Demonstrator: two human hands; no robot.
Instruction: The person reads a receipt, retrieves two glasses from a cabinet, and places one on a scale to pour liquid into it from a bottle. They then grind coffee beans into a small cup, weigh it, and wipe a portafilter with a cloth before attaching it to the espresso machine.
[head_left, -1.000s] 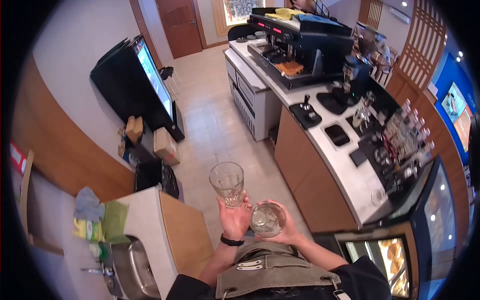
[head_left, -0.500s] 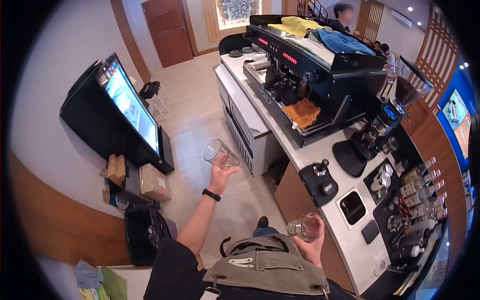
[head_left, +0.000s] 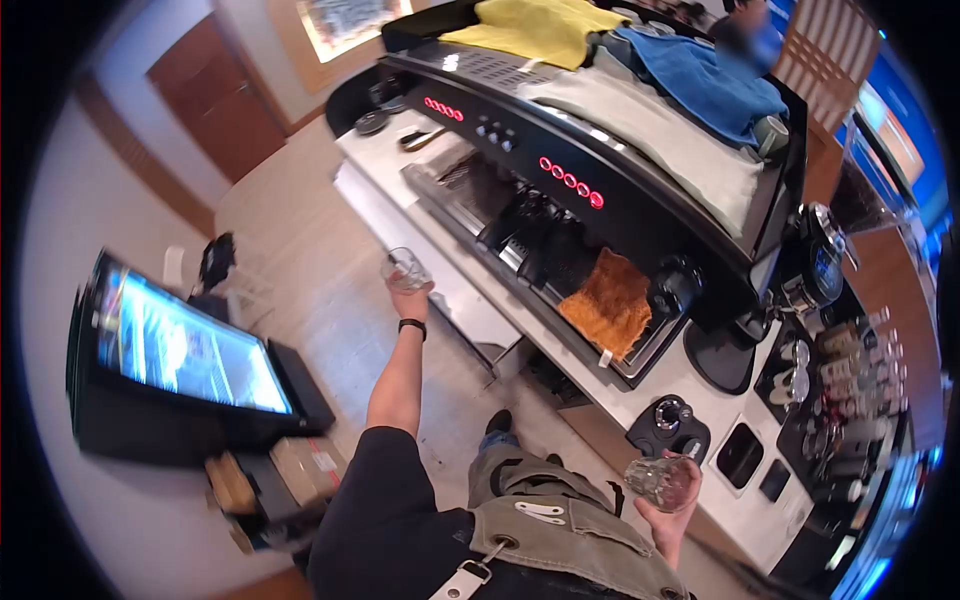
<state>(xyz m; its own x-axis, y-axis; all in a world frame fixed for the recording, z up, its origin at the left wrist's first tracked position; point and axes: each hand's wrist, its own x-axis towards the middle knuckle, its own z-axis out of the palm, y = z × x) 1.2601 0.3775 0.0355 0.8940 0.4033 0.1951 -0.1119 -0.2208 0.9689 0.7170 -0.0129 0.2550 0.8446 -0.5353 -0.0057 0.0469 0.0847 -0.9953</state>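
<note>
Two glasses [head_left: 658, 482], four cloths [head_left: 606, 303], one espresso machine [head_left: 530, 148]

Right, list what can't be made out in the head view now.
All in the head view:
Left hand: too small and blurred to tell how each finger sits on its glass.
Machine top: partly hidden by the yellow cloth, white cloth and blue cloth.
Whatever lies under the orange cloth: hidden by it.
Fridge contents: lost in glare.
Bottles' labels: too small and blurred.
</note>
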